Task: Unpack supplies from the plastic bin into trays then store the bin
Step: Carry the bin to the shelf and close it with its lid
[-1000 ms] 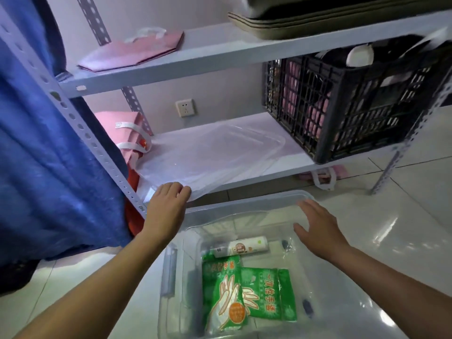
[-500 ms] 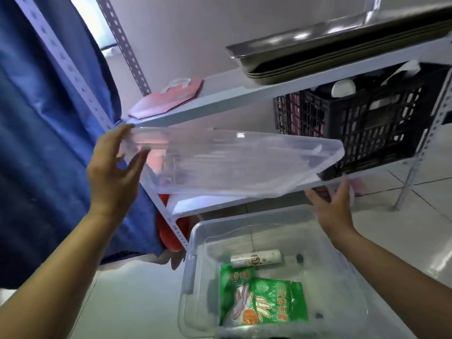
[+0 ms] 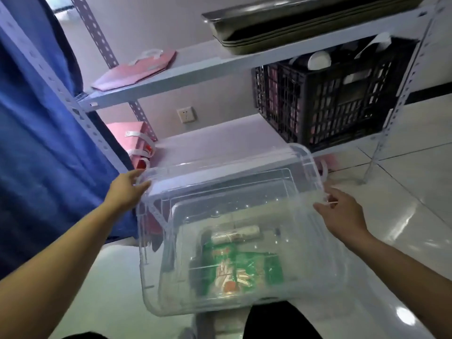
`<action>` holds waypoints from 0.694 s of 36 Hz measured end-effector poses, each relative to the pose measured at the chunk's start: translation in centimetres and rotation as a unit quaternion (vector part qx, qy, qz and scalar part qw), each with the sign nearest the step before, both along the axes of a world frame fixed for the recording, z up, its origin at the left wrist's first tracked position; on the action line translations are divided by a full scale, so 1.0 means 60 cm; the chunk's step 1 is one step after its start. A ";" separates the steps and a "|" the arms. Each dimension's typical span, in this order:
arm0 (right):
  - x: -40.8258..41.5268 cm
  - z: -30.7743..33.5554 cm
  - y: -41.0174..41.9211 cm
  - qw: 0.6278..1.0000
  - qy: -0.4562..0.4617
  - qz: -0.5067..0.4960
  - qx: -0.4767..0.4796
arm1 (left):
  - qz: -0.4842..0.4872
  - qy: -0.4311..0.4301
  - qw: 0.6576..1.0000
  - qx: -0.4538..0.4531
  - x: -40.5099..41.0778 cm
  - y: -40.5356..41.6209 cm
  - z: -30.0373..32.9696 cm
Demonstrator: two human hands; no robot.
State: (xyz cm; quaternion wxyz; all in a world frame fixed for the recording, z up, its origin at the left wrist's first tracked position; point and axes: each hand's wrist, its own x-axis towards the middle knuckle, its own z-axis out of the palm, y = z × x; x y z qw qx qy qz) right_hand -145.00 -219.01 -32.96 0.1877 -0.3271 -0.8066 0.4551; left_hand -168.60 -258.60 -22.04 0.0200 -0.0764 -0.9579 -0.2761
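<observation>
- The clear, rectangular plastic lid (image 3: 234, 199) was held between both hands, tilted, above the clear plastic bin (image 3: 244, 285), which stood on the glossy white tiled floor (image 3: 415, 196).
- The left hand (image 3: 127, 190) gripped the lid's corner at about 10 o'clock, fingers curled over its rim and thumb below.
- The right hand (image 3: 341, 211) pinched the lid's edge at about 3 o'clock, thumb and fingertips closed on the rim.
- Each hand's grip was therefore closed on the lid and on nothing else.
- The lid looked colourless and see-through, with rounded corners, a raised rim and a stepped inner panel; light glinted on it.
- Inside the bin, seen through the lid, lay a white cylindrical bottle (image 3: 236, 235) at 12 o'clock and green printed plastic packets (image 3: 234, 270) just below it, at the centre.
- Behind, at 12 o'clock, stood a pale metal shelf rack (image 3: 220, 67): its upper shelf carried stacked dark metal trays (image 3: 305, 23) and a flat pink bag (image 3: 137, 69); its lower shelf carried a black slotted plastic crate (image 3: 325, 101).
- A blue cloth (image 3: 41, 133) hung at 9 o'clock.
- The lid blurred the packets' print, so the wording could not be read; the bin's near edge was hidden behind the lid, and the crate's contents were hard to make out.
</observation>
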 end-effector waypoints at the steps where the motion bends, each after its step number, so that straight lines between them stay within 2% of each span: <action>1: -0.003 -0.010 0.002 1.000 -0.015 -0.001 -0.007 | -0.001 -0.017 1.000 -0.013 -0.008 0.000 -0.017; 4: -0.025 -0.039 0.007 0.999 -0.053 -0.009 -0.002 | 0.004 -0.048 0.998 -0.031 -0.038 0.005 -0.067; 7: -0.059 -0.067 0.014 0.996 -0.081 -0.016 0.020 | 0.001 -0.075 0.997 -0.012 -0.073 0.016 -0.115; 10: -0.088 -0.100 0.018 0.992 -0.129 -0.011 0.010 | -0.004 -0.126 0.991 0.046 -0.101 0.025 -0.167; 13: -0.101 -0.138 0.011 0.984 -0.174 -0.004 0.025 | -0.031 -0.168 0.985 0.030 -0.109 0.030 -0.222; 15: -0.106 -0.154 0.002 0.984 -0.173 -0.027 0.043 | -0.051 -0.189 0.981 -0.016 -0.093 0.026 -0.248; 18: -0.106 -0.163 -0.006 0.985 -0.152 -0.069 0.046 | -0.038 -0.197 0.980 -0.013 -0.066 0.004 -0.263; 22: -0.102 -0.163 -0.005 0.987 -0.126 -0.097 -0.007 | -0.017 -0.226 0.973 0.037 -0.051 -0.033 -0.257; 25: -0.102 -0.158 0.009 0.989 -0.106 -0.080 -0.068 | 0.005 -0.276 0.955 0.107 -0.035 -0.054 -0.261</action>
